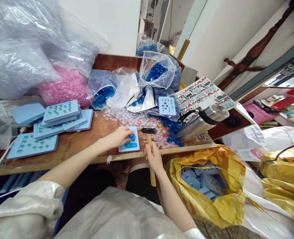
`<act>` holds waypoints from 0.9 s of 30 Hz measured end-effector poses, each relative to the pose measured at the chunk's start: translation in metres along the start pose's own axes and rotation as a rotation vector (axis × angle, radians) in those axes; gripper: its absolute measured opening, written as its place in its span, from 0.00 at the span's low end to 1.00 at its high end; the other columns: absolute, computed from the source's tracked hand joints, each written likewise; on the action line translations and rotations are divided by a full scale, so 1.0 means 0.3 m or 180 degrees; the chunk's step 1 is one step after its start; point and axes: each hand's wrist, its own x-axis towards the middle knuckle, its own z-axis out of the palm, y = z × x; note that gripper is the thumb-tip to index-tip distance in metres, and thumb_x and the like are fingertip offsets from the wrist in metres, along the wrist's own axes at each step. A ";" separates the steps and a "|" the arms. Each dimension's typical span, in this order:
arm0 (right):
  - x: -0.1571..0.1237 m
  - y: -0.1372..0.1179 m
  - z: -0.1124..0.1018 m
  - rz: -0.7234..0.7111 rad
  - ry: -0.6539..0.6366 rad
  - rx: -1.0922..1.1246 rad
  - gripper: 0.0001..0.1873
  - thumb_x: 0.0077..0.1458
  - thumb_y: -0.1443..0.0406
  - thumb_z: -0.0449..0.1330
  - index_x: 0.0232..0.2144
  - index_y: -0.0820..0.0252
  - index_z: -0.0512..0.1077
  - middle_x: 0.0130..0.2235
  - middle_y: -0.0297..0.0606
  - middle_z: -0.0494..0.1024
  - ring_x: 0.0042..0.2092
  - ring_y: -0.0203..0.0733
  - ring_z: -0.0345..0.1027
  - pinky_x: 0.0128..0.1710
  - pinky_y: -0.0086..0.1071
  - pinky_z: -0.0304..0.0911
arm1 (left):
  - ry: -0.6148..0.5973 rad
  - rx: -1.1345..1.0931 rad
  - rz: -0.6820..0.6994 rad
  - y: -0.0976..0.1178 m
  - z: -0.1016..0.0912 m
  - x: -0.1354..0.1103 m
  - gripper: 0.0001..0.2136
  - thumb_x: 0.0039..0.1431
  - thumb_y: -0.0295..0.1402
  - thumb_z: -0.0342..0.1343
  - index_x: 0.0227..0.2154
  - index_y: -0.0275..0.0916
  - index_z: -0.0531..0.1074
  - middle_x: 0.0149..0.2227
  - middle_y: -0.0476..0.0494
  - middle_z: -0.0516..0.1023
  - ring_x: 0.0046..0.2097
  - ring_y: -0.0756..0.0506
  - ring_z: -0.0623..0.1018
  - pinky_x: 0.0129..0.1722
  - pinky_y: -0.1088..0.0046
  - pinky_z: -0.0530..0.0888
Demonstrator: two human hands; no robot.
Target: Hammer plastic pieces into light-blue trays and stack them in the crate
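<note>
On a small light-blue plastic panel [135,129] near the table's front edge, my left hand [120,137] has its fingertips closed on a clear blue plastic piece [132,137]. A longer blue piece [131,145] lies on the same panel, just below those fingers. My right hand [153,157] is wrapped round the wooden handle of a hammer [149,140]. The hammer's dark head is up, to the right of the panel and apart from it, and the handle end hangs below the table edge. Small clear plastic pieces [123,116] are scattered behind both hands.
Light-blue panels [59,111] with small blue dots are stacked at left. Bags of blue pieces [104,94] and pink pieces [67,84] stand behind. A steel flask [199,124] leans at right, above a yellow sack [184,162] holding panels. Loose blue pieces [173,131] lie near the flask.
</note>
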 end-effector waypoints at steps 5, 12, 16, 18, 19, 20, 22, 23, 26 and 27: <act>0.002 -0.006 0.006 0.0063 0.0032 0.0113 0.18 0.58 0.55 0.45 0.42 0.60 0.65 0.21 0.26 0.62 0.19 0.30 0.55 0.20 0.24 0.54 | 0.0113 -0.0045 -0.0040 0.013 0.008 0.015 0.15 0.55 0.34 0.51 0.46 0.39 0.68 0.35 0.42 0.73 0.38 0.45 0.73 0.40 0.71 0.68; -0.023 -0.042 -0.022 0.0028 -0.0002 -0.0276 0.17 0.58 0.55 0.46 0.42 0.59 0.66 0.21 0.29 0.65 0.23 0.34 0.59 0.24 0.26 0.55 | -0.0018 -0.0033 -0.0340 0.047 0.027 0.051 0.14 0.50 0.39 0.57 0.38 0.37 0.70 0.30 0.44 0.73 0.36 0.43 0.73 0.34 0.72 0.67; -0.046 -0.090 -0.045 -0.0098 -0.0081 -0.0928 0.15 0.60 0.57 0.44 0.42 0.58 0.65 0.25 0.33 0.70 0.28 0.38 0.64 0.29 0.28 0.55 | 0.0105 -0.0137 -0.0326 0.027 0.032 0.040 0.15 0.48 0.41 0.59 0.35 0.37 0.70 0.31 0.45 0.72 0.36 0.44 0.73 0.33 0.73 0.67; -0.050 -0.109 -0.045 -0.0126 -0.0117 -0.1422 0.14 0.60 0.59 0.44 0.41 0.58 0.65 0.29 0.37 0.72 0.31 0.41 0.65 0.30 0.29 0.54 | 0.0217 -0.0262 -0.0290 0.018 0.044 0.031 0.15 0.48 0.41 0.59 0.35 0.37 0.69 0.31 0.45 0.72 0.35 0.45 0.72 0.33 0.73 0.66; -0.049 -0.116 -0.043 -0.0094 -0.0167 -0.1671 0.13 0.60 0.59 0.44 0.40 0.58 0.65 0.30 0.39 0.72 0.31 0.42 0.66 0.30 0.29 0.53 | 0.0276 -0.0318 -0.0293 0.015 0.051 0.027 0.15 0.48 0.41 0.59 0.34 0.36 0.69 0.31 0.45 0.72 0.35 0.45 0.72 0.32 0.73 0.66; -0.048 -0.122 -0.041 -0.0046 -0.0241 -0.1879 0.13 0.59 0.60 0.45 0.39 0.59 0.65 0.29 0.39 0.73 0.31 0.42 0.66 0.29 0.29 0.52 | 0.0325 -0.0368 -0.0304 0.014 0.058 0.024 0.14 0.48 0.41 0.59 0.34 0.36 0.69 0.31 0.45 0.71 0.35 0.46 0.72 0.32 0.73 0.66; -0.046 -0.131 -0.040 0.0019 -0.0348 -0.2091 0.12 0.59 0.60 0.46 0.37 0.58 0.65 0.29 0.40 0.73 0.30 0.42 0.66 0.28 0.29 0.51 | 0.0379 -0.0451 -0.0311 0.013 0.068 0.021 0.14 0.49 0.42 0.58 0.33 0.36 0.69 0.31 0.45 0.71 0.34 0.46 0.71 0.32 0.73 0.67; -0.046 -0.134 -0.041 0.0018 -0.0328 -0.2076 0.12 0.59 0.60 0.45 0.38 0.58 0.65 0.29 0.40 0.73 0.31 0.42 0.66 0.29 0.29 0.51 | 0.0394 -0.0480 -0.0297 0.013 0.070 0.019 0.14 0.49 0.42 0.58 0.32 0.37 0.69 0.31 0.45 0.70 0.34 0.46 0.71 0.32 0.73 0.67; -0.048 -0.133 -0.047 -0.0024 -0.0121 -0.1604 0.14 0.60 0.58 0.44 0.40 0.57 0.65 0.31 0.38 0.73 0.32 0.42 0.67 0.30 0.30 0.54 | 0.0614 -0.0427 -0.0225 0.006 0.067 0.002 0.14 0.51 0.43 0.56 0.34 0.37 0.70 0.34 0.44 0.70 0.38 0.45 0.70 0.37 0.71 0.68; -0.047 -0.128 -0.047 0.0004 -0.0071 -0.1338 0.14 0.60 0.57 0.44 0.40 0.57 0.65 0.30 0.38 0.73 0.31 0.41 0.67 0.30 0.30 0.55 | 0.0776 -0.0365 -0.0257 0.001 0.067 -0.010 0.14 0.52 0.43 0.55 0.35 0.38 0.70 0.36 0.43 0.69 0.40 0.44 0.70 0.40 0.69 0.68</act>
